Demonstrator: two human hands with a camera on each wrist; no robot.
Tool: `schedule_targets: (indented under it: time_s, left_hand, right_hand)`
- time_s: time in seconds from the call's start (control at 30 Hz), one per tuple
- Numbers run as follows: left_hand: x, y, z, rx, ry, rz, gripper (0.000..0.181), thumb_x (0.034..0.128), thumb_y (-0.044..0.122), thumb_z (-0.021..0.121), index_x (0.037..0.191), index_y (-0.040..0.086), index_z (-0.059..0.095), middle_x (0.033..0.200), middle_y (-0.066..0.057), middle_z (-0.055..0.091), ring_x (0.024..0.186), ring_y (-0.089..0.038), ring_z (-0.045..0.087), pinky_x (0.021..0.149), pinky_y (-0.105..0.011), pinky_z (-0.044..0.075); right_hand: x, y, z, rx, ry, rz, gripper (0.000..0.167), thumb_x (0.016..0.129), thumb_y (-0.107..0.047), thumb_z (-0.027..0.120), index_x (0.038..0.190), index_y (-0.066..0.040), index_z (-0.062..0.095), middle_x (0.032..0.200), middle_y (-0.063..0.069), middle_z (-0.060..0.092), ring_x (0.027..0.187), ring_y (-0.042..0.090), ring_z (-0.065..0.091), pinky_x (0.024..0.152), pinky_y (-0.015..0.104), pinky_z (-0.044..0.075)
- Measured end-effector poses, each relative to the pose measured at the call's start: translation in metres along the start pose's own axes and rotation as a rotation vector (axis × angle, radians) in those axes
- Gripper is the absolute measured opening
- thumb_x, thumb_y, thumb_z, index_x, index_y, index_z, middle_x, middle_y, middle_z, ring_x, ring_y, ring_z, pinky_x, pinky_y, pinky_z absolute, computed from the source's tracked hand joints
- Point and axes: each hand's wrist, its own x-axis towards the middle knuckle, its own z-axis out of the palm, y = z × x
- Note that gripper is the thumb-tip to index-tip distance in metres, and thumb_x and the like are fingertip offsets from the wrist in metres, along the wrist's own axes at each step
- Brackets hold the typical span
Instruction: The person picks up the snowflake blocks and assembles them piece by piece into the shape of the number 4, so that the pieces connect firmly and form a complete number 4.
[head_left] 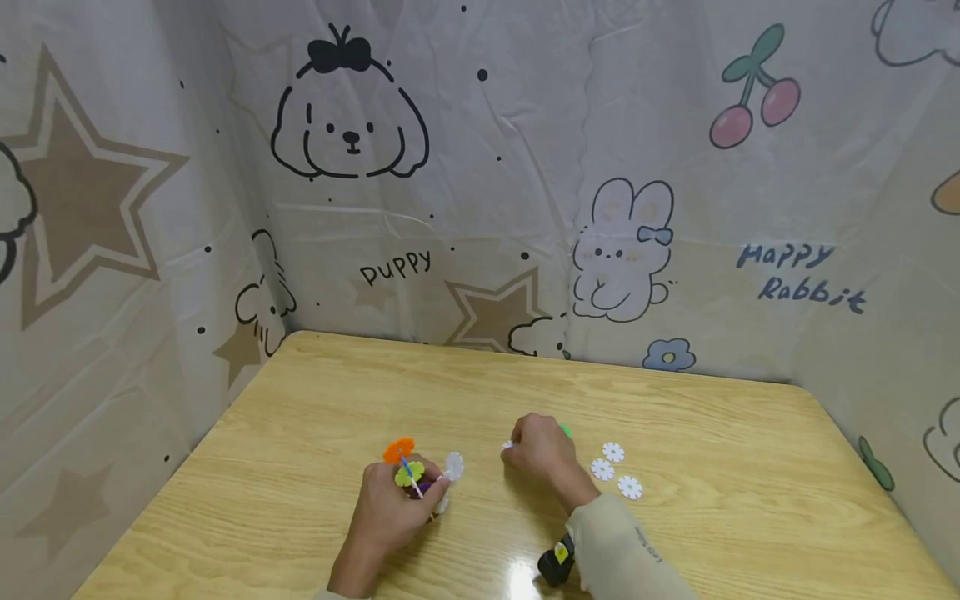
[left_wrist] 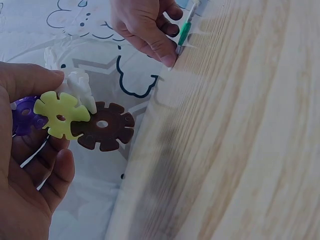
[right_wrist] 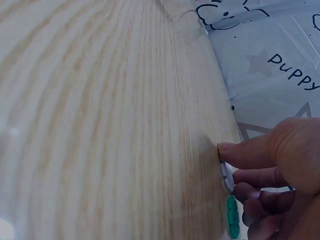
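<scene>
My left hand (head_left: pixel 390 504) grips a cluster of joined, notched plastic snowflake discs above the table. In it are an orange disc (head_left: pixel 399 450), a yellow-green disc (left_wrist: pixel 61 116), a purple disc (left_wrist: pixel 27 116), a brown disc (left_wrist: pixel 111 135) and white discs (head_left: pixel 453 467). The thumb presses near the white ones. To the right, my right hand (head_left: pixel 543 450) reaches down to the tabletop, its thumb and fingers pinching a white disc (right_wrist: pixel 227 176) at the wood. Close under its other fingers lies a green disc (right_wrist: pixel 233 217); the hand mostly covers both in the head view.
Three loose white discs, one a white disc (head_left: pixel 630 487) nearest the front, lie right of my right hand. A black device (head_left: pixel 557 562) with a yellow mark sits by the right sleeve (head_left: pixel 626 546). Printed curtains (head_left: pixel 480 208) stand behind the wooden table (head_left: pixel 712 442).
</scene>
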Motion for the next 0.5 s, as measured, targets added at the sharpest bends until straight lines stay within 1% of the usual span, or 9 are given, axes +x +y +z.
schedule_targets:
  time_s: [0.1,0.23,0.37,0.47,0.5]
  left_hand:
    - [-0.0004,0.0005,0.0002,-0.010,-0.002,-0.002,0.022,0.0757,-0.001,0.083,0.075,0.015,0.069,0.071,0.011,0.067,0.056,-0.003,0.056,0.047,-0.024,0.048]
    - [-0.0007,0.0011,0.0007,-0.001,-0.005,-0.006,0.022,0.0756,-0.002,0.083,0.075,0.015,0.069,0.071,0.011,0.067,0.056,-0.003,0.055,0.047,-0.023,0.048]
    - [-0.0003,0.0027,0.0004,0.007,-0.021,-0.054,0.021,0.0765,-0.002,0.083,0.074,0.014,0.069,0.071,0.010,0.067,0.056,-0.004,0.057,0.048,-0.024,0.049]
    - [-0.0003,0.0042,0.0000,0.010,-0.030,-0.094,0.019,0.0777,0.000,0.082,0.074,0.014,0.070,0.072,0.010,0.068,0.058,-0.004,0.059,0.050,-0.024,0.050]
    - [-0.0002,0.0045,0.0000,0.024,-0.030,-0.100,0.019,0.0781,0.001,0.082,0.074,0.014,0.070,0.071,0.010,0.068,0.058,-0.004,0.059,0.051,-0.024,0.050]
  right_hand:
    - [0.0003,0.0002,-0.0001,-0.002,-0.002,-0.002,0.018,0.079,-0.020,0.082,0.081,-0.006,0.070,0.082,0.002,0.065,0.067,0.015,0.056,0.057,0.033,0.050]
    - [0.0011,0.0009,-0.0009,0.004,-0.007,0.007,0.023,0.078,-0.021,0.084,0.082,-0.007,0.067,0.080,0.001,0.062,0.067,0.015,0.055,0.057,0.033,0.049]
    - [0.0013,0.0023,-0.0012,0.017,-0.005,0.012,0.025,0.076,-0.020,0.086,0.084,-0.008,0.065,0.079,0.000,0.061,0.068,0.016,0.055,0.058,0.035,0.048]
    - [0.0007,0.0032,-0.0021,0.039,-0.005,0.005,0.024,0.077,-0.017,0.086,0.085,-0.008,0.066,0.080,0.001,0.061,0.070,0.016,0.055,0.060,0.035,0.048]
    - [0.0002,0.0035,-0.0025,0.049,-0.006,-0.001,0.023,0.077,-0.016,0.086,0.086,-0.007,0.067,0.080,0.001,0.062,0.070,0.016,0.055,0.060,0.035,0.048]
